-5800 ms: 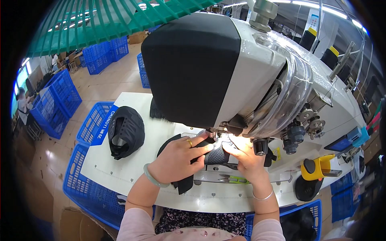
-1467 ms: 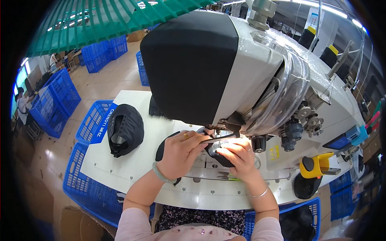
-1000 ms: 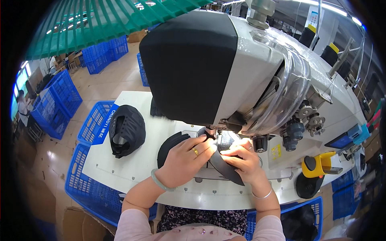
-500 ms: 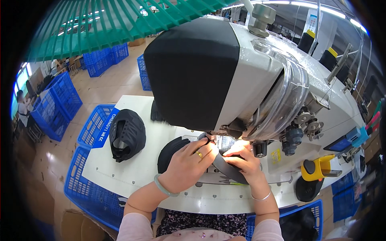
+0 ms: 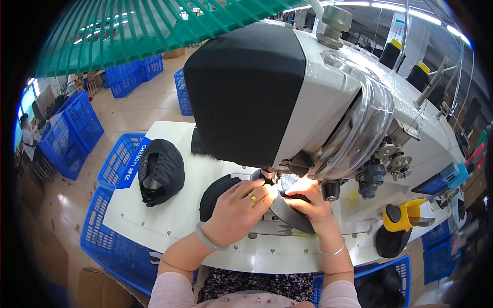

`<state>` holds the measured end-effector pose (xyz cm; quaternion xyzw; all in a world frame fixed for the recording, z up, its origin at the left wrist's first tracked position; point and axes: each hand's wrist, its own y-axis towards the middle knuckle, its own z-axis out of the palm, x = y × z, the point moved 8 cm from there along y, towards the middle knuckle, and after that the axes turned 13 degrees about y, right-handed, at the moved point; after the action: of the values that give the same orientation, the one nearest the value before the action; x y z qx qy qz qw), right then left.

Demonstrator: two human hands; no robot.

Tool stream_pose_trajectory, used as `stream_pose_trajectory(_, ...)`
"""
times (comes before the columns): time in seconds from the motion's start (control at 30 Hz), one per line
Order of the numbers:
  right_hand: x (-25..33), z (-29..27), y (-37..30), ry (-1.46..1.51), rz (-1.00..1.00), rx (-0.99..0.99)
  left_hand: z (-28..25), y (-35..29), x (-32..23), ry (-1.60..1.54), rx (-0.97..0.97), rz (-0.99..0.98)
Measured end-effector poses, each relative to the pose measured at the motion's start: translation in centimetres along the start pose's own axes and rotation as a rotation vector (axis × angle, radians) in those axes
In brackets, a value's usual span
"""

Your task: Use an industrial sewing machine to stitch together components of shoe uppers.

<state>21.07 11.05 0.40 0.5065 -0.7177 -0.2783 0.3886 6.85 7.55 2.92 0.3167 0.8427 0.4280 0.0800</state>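
The dark piece (image 5: 290, 214) lies under the needle end of the sewing machine (image 5: 246, 92), towards the far side of the bench (image 5: 154, 226). It is a soft-looking, curved band, grey and matt along its smooth upper face, bending near and to the right; its far part looks paler under the lamp, where glare hides the detail. The left hand (image 5: 237, 213) has its grip closed on the piece's left side, fingertips bunched beside the needle. The right hand (image 5: 312, 205) grips the right side, a dark fold between thumb and forefinger. Left of the hands sits a stack of flat, round-edged black parts (image 5: 213, 199); farther left, a rounded black upper (image 5: 160, 172) with raised ribs and a hollow opening. The bench is smooth and white; the crate (image 5: 115, 262) is latticed blue plastic.
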Motion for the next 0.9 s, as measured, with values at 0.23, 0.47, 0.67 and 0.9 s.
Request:
stream_pose_trajectory(0.23, -0.3, 0.1, -0.1, -0.043, -0.003, -0.014, 0.1, 0.3, -0.2, -0.016, 0.018, -0.019)
stream_pose_trajectory(0.47, 0.2, 0.0, 0.3, -0.035, 0.004, -0.010, -0.2, 0.2, -0.1, 0.020, -0.048, -0.022)
stream_pose_trajectory(0.67, 0.5, 0.9, 0.0, -0.193, 0.022, 0.100, 1.3, -0.4, 3.5, -0.187, -0.031, -0.363)
stream_pose_trajectory(0.9, 0.5, 0.4, 0.2, -0.053, 0.112, 0.086, -0.2, 0.0, 0.4, 0.007, -0.087, -0.048)
